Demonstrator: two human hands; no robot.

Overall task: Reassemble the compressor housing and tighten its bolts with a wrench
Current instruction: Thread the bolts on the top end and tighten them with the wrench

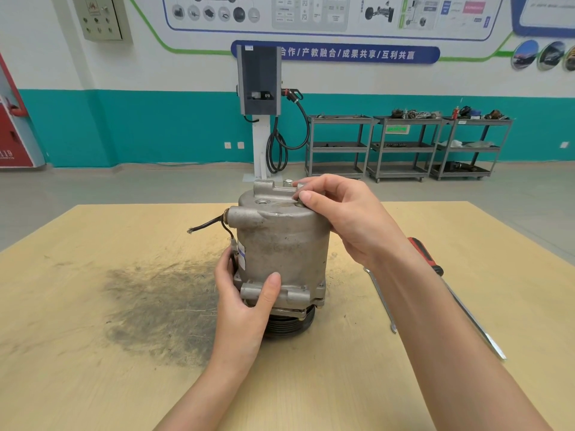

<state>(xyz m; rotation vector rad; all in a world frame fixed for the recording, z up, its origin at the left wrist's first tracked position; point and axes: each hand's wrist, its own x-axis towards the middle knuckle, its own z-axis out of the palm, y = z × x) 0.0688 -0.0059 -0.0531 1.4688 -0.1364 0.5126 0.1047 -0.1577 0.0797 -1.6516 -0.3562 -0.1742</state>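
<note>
A grey metal compressor (pixel 281 244) stands upright on its black pulley (pixel 291 325) in the middle of the wooden table (pixel 93 353). My left hand (pixel 245 306) grips the lower flange of its housing, thumb across the front. My right hand (pixel 339 213) rests on the top cover, fingertips pinching a bolt (pixel 300 203) at the top right edge. A frayed black wire (pixel 207 225) sticks out on the left. A flat wrench (pixel 381 301) lies on the table to the right, partly hidden by my right forearm.
A red-handled screwdriver (pixel 460 300) lies right of the wrench, its blade toward the near right table edge. A dark grease smear (pixel 158 306) covers the table left of the compressor. Beyond the table stand a charging post (pixel 259 88) and grey shelf carts (pixel 404 147).
</note>
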